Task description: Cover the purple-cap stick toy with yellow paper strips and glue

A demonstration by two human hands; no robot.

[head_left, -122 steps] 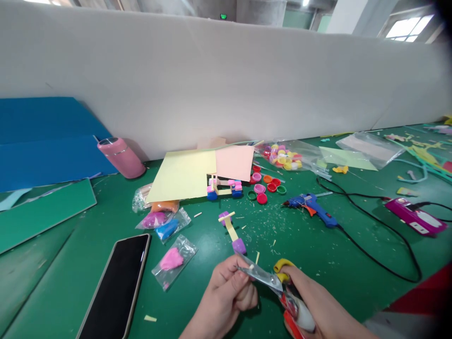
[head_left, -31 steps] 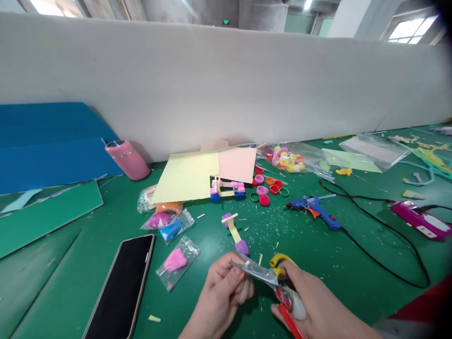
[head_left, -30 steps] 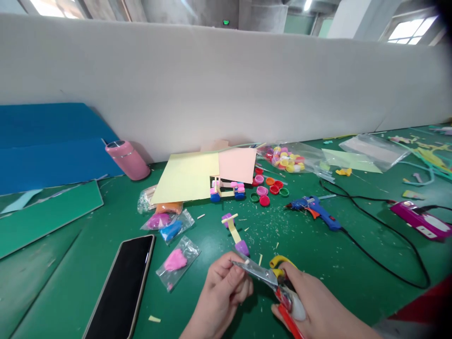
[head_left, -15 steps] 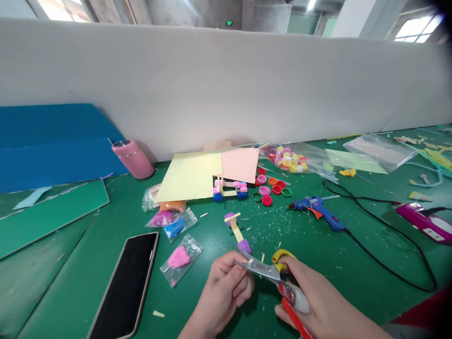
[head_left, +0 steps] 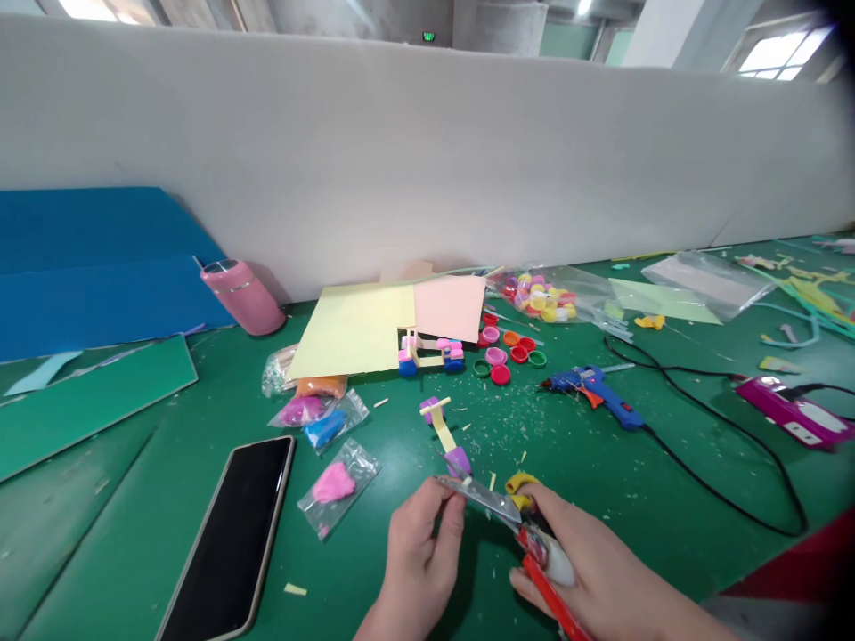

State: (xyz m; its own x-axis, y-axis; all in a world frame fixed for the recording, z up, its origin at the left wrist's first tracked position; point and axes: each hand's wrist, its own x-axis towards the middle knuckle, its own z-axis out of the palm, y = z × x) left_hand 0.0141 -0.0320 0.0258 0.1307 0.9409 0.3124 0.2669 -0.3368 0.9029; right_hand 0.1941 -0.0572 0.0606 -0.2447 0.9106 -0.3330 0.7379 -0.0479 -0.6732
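My right hand (head_left: 578, 556) grips a pair of scissors (head_left: 491, 500) with yellow and red handles, the blades pointing left. My left hand (head_left: 424, 543) is at the blade tips, thumb and forefinger brought together there. What they pinch is small and mostly hidden; a tiny pale piece (head_left: 468, 482) shows at the blade. Just beyond the scissors lies a small craft part made of a pale strip (head_left: 443, 433), a crossing stick and purple blocks. Farther back, a little pink-and-blue wheeled frame (head_left: 431, 358) stands by the yellow sheet (head_left: 357, 329).
A phone (head_left: 231, 534) lies at left, near bagged pink clay (head_left: 334, 482). To the right are a blue glue gun (head_left: 594, 392) with its cord and a magenta power strip (head_left: 794, 411). Coloured bottle caps (head_left: 495, 356) and a pink cup (head_left: 244, 298) stand farther back.
My left hand's curled fingers have loosened and shifted slightly left at the blade tips. The scissors stay in my right hand. The whole view has moved a little.
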